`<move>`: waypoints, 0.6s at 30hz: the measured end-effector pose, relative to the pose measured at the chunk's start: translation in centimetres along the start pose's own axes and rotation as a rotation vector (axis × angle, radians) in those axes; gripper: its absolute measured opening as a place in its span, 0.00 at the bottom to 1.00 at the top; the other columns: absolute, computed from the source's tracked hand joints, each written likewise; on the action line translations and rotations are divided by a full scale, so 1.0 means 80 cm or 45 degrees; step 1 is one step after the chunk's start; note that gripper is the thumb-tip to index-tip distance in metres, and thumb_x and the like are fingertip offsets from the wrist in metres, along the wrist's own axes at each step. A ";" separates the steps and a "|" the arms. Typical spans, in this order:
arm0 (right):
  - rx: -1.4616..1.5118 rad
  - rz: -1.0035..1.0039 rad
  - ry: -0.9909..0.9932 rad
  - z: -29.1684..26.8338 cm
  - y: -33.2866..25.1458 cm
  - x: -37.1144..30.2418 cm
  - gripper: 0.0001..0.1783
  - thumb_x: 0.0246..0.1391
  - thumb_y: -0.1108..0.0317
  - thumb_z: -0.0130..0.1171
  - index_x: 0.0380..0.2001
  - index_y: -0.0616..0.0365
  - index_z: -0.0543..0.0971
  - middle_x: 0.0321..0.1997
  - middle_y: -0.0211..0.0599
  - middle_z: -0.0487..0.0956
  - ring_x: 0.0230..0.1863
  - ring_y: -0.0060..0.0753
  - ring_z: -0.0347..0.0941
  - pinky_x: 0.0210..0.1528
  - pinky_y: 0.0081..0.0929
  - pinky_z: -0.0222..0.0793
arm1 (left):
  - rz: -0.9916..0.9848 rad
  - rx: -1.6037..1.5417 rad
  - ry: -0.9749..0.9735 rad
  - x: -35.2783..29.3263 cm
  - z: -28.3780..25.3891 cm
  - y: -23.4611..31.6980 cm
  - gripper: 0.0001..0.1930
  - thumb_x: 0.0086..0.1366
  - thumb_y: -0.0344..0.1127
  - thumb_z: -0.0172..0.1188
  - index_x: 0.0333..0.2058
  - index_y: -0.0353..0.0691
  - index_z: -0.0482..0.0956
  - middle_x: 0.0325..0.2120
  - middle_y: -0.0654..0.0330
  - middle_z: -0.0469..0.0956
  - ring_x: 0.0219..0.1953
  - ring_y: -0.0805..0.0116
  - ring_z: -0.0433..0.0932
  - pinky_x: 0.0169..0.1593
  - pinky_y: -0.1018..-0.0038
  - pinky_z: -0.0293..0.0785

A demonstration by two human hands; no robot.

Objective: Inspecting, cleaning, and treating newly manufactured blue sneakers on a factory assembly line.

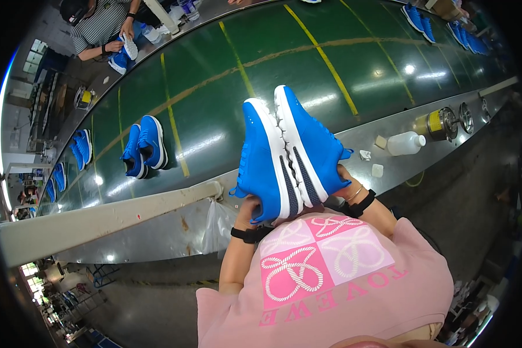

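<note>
Two blue sneakers with white soles are held up in front of my chest, soles pressed together and toes pointing away from me. My left hand point(248, 210) is closed around the heel end of the left sneaker point(257, 152). My right hand point(349, 184) grips the right sneaker point(313, 139) near its ankle opening. The shoes hide most of my fingers. Black bands circle both wrists. Beyond the shoes runs a green conveyor belt point(214, 110) with yellow cross lines, where a pair of blue sneakers point(143, 146) rests to the left.
A white bottle point(405, 143), a metal pot point(442, 124) and small white pieces point(377, 170) stand on the metal ledge at right. A pale beam point(116, 217) crosses at left, beside a clear plastic bag point(217, 226). Across the belt, a person point(105, 29) handles a shoe.
</note>
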State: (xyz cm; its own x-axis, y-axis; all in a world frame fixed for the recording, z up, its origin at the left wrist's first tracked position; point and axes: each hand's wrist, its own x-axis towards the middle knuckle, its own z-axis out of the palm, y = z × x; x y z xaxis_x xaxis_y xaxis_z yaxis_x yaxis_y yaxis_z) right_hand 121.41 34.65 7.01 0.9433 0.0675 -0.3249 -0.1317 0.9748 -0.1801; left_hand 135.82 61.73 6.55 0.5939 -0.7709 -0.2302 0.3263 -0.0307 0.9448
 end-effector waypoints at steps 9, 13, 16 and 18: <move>-0.971 -0.211 0.336 -0.016 -0.007 -0.010 0.19 0.61 0.70 0.50 0.55 0.63 0.73 0.55 0.41 0.77 0.56 0.33 0.73 0.61 0.32 0.68 | -0.482 -0.460 0.184 0.008 0.003 0.009 0.15 0.59 0.25 0.49 0.45 0.34 0.75 0.42 0.57 0.79 0.44 0.67 0.79 0.47 0.72 0.77; -0.417 -0.115 0.226 -0.044 -0.017 -0.002 0.21 0.55 0.74 0.55 0.53 0.62 0.74 0.52 0.40 0.78 0.52 0.32 0.75 0.58 0.30 0.70 | -0.432 -0.382 0.157 0.015 -0.013 -0.018 0.24 0.53 0.22 0.54 0.52 0.35 0.72 0.46 0.57 0.77 0.46 0.64 0.78 0.51 0.68 0.76; -0.643 -0.207 0.367 -0.023 -0.019 0.004 0.23 0.47 0.76 0.55 0.50 0.59 0.76 0.45 0.34 0.80 0.45 0.28 0.76 0.51 0.26 0.72 | -0.381 -0.383 0.145 0.025 -0.022 -0.044 0.27 0.50 0.24 0.55 0.53 0.37 0.73 0.46 0.59 0.76 0.46 0.65 0.77 0.52 0.68 0.74; -0.758 -0.269 0.363 -0.041 -0.023 0.004 0.23 0.47 0.76 0.56 0.50 0.58 0.76 0.43 0.32 0.79 0.43 0.26 0.76 0.50 0.25 0.72 | -0.365 -0.328 0.177 0.032 -0.004 -0.027 0.27 0.49 0.24 0.55 0.52 0.38 0.74 0.44 0.60 0.77 0.46 0.65 0.77 0.53 0.69 0.72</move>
State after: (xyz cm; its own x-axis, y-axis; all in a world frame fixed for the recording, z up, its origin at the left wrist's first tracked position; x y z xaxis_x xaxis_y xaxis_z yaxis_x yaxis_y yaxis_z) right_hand 120.94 32.15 4.22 0.8610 -0.2492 -0.4435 -0.1754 0.6728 -0.7187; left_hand 136.85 60.05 3.86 0.5399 -0.6604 -0.5219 0.6563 -0.0580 0.7523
